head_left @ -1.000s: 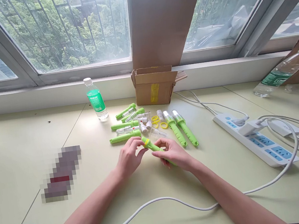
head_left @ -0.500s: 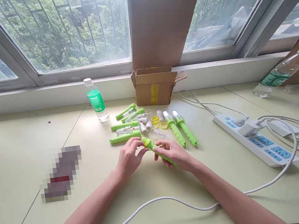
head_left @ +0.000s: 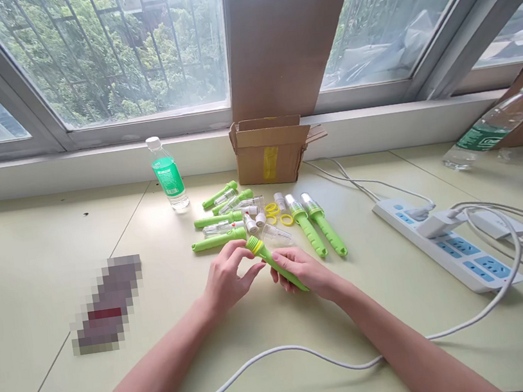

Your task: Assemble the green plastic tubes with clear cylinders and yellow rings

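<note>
My right hand [head_left: 304,271] is closed around a green plastic handle [head_left: 278,266] that points up and left. A yellow ring [head_left: 253,244] sits at its top end. My left hand [head_left: 228,277] pinches that top end with thumb and fingers. Just beyond my hands lie several more green handles [head_left: 219,239], clear caps with white bases [head_left: 277,235] and loose yellow rings [head_left: 287,219]. Two assembled green sticks with clear tops [head_left: 317,224] lie to the right of the pile.
A green-labelled water bottle [head_left: 168,175] stands at the back left, an open cardboard box [head_left: 268,149] by the window sill. A white power strip [head_left: 448,242] with cables lies to the right. A white cable [head_left: 247,370] crosses my forearms. A blurred dark object [head_left: 108,300] lies left.
My right hand has wrapped more fully round the green handle. The handle's ringed end has risen slightly, with my left fingers still on it.
</note>
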Demonstrator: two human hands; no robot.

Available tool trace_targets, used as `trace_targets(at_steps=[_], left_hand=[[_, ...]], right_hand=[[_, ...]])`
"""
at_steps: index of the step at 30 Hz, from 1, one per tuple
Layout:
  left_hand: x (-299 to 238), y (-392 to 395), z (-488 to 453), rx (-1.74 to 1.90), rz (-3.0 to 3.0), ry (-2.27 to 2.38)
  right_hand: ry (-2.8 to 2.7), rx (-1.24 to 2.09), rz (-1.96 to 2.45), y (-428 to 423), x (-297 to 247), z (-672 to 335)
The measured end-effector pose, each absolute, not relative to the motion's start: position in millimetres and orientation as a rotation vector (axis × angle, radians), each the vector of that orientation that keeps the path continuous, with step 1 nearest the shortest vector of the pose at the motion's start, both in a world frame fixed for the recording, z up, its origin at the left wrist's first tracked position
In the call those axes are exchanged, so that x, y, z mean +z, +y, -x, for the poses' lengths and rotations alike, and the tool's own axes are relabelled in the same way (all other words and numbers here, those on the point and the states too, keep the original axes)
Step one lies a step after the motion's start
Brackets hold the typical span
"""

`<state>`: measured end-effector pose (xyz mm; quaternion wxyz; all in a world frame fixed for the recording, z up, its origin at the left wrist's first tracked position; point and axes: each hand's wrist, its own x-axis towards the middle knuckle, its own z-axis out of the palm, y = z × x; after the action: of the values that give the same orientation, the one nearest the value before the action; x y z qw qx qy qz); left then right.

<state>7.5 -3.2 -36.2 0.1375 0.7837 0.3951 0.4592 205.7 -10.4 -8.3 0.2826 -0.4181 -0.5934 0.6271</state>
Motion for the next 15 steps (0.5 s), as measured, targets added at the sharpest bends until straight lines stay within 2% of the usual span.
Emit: trace_targets(at_steps=[9,15], left_hand=[[-22,-2,-10,1.273,-1.345,1.067],[-23,2,-9,1.192,-1.096,0.996]], right_hand=[[-1.356,1.616,1.182,-6,-12,-207],[-1.364,1.608,1.174,-6,-12,-206]])
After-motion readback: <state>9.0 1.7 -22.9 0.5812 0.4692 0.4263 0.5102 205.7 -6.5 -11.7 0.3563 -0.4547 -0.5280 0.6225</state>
